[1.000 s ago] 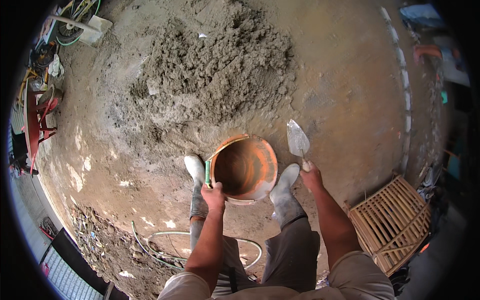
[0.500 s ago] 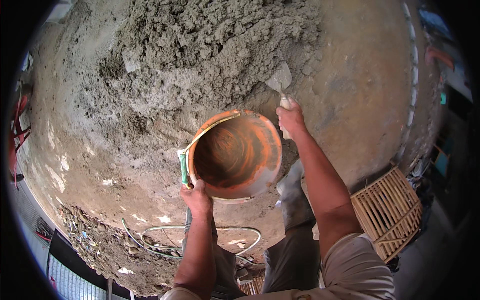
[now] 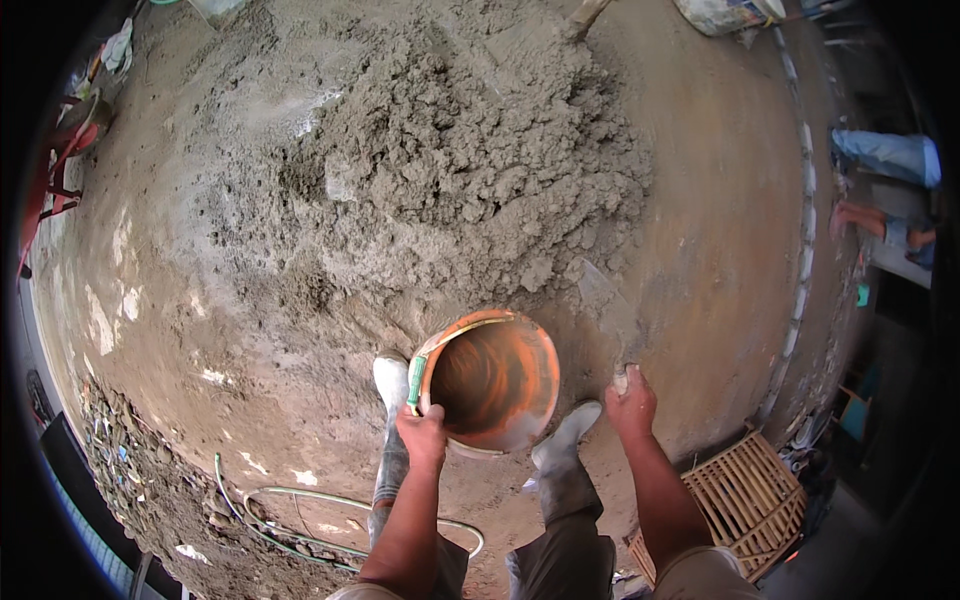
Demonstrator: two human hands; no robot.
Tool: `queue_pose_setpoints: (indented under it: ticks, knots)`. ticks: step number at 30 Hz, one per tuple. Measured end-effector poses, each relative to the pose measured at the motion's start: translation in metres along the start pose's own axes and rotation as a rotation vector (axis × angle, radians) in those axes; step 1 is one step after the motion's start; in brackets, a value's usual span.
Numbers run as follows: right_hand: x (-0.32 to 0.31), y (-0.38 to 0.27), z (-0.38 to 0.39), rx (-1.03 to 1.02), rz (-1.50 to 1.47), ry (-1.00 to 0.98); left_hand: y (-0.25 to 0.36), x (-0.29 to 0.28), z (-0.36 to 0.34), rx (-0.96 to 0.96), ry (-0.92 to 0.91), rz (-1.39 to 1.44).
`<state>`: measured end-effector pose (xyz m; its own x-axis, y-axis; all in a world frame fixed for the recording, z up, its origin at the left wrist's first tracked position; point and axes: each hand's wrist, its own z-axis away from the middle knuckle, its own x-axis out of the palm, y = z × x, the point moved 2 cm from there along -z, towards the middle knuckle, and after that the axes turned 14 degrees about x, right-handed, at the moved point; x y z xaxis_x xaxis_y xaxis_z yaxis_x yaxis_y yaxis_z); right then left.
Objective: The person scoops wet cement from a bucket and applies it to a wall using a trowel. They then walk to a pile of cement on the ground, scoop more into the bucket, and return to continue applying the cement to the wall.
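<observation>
My left hand (image 3: 423, 433) grips the near left edge of an orange bucket (image 3: 534, 378), at the lower end of its green-gripped handle (image 3: 415, 383). The bucket stands upright between my pale boots, with grey residue inside. My right hand (image 3: 633, 400), to the bucket's right, is closed on a trowel handle (image 3: 621, 381); the trowel's blade (image 3: 606, 295) is blurred, at the lower right edge of a heap of wet grey mortar (image 3: 470, 160) lying on the ground just beyond the bucket.
Red wheelbarrow (image 3: 55, 180) at far left; hose (image 3: 350, 493) and rubble (image 3: 150, 500) at lower left. Slatted wooden frame (image 3: 740, 485) at lower right. Two other people's legs (image 3: 880, 150) (image 3: 870, 217) at the right edge. Pale container (image 3: 720, 12) and wooden handle (image 3: 585, 15) at top.
My right hand reached forward with the trowel to the heap, then drew back to the bucket's right. My left hand stays on the bucket. The view has shifted.
</observation>
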<state>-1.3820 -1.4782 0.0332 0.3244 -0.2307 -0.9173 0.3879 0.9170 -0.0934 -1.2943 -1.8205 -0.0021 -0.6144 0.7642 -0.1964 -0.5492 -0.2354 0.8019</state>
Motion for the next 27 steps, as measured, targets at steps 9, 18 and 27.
queue_pose_setpoints:
  ticks: [9, 18, 27]
  knots:
    - [-0.042, -0.007, 0.042, 0.062, 0.082, -0.284, 0.006, 0.002, 0.010, -0.100, -0.071, -0.008]
    - [-0.103, -0.034, 0.092, -0.236, 0.080, -0.250, 0.075, -0.076, 0.025, 0.056, -0.062, -0.127]
    - [-0.228, -0.002, 0.141, 0.160, 0.033, -0.304, 0.163, -0.224, 0.027, 0.297, 0.193, -0.315]
